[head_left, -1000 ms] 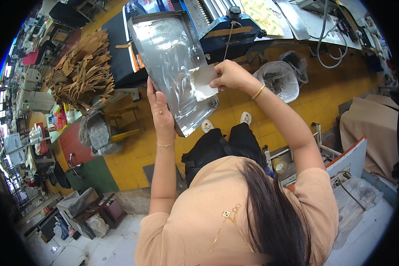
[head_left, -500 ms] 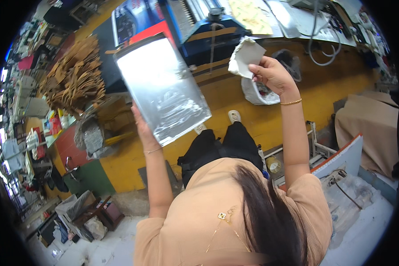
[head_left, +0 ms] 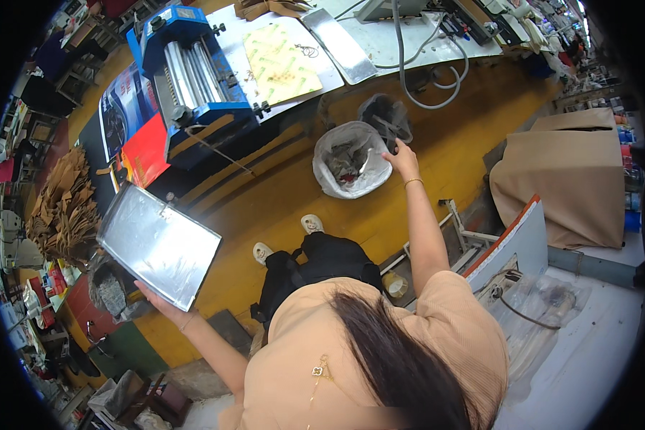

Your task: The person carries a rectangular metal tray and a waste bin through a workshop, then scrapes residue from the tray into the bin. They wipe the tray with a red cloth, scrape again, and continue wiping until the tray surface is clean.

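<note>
My left hand (head_left: 161,304) grips a shiny rectangular metal plate (head_left: 158,247) by its near edge, fingers mostly hidden beneath, and holds it tilted out to the left. Over the right rim of a bin (head_left: 324,168) lined with a white plastic bag, my right hand (head_left: 403,161) reaches with thumb and forefinger apart and nothing visible between them. Just beside those fingertips, inside the bin, a whitish scrap (head_left: 373,168) lies against the liner among other waste.
A blue roller machine (head_left: 193,79) stands on the bench, with a yellow patterned sheet (head_left: 279,64) to its right. Brown cut pieces (head_left: 64,193) are heaped at the left. Behind the lined bin is a second, dark-bagged bin (head_left: 385,115). A grey cable (head_left: 437,104) hangs off the bench.
My right hand has let go of the white scrap and now hangs lower, over the bin. The metal plate has swung left and away from my body in my left hand. My view has turned right.
</note>
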The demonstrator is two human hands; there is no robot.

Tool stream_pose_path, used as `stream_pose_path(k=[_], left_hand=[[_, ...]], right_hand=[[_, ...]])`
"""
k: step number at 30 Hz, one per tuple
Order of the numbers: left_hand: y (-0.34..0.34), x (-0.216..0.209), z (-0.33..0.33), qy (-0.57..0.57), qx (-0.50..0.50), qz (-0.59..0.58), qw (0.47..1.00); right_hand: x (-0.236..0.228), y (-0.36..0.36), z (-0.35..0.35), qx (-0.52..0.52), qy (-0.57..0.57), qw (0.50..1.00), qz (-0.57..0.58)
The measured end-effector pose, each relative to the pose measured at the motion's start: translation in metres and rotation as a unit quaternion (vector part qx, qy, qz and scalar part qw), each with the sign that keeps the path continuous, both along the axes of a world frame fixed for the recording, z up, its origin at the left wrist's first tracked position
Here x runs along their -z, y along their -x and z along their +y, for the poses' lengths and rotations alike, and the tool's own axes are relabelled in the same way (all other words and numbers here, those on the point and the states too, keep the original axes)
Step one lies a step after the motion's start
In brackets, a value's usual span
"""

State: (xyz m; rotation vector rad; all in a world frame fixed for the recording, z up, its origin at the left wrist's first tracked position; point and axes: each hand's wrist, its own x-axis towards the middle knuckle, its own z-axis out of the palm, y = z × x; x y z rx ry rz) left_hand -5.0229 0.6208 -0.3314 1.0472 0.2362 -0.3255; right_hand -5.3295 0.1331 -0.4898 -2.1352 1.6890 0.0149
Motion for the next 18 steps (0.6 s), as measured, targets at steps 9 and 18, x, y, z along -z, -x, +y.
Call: stream_pose_path(k=[9, 18], left_hand=[[0.030, -0.017, -0.014, -0.081, -0.083, -0.079, 0.990], [0.043, -0.028, 0.021, 0.034, -0.127, -0.077, 0.988]], right_hand=[[-0.134, -0.077, -0.008, 0.007, -0.585, 0.385, -0.713], [-0.191, -0.205, 0.075, -0.073, -0.744, 0.175, -0.640]])
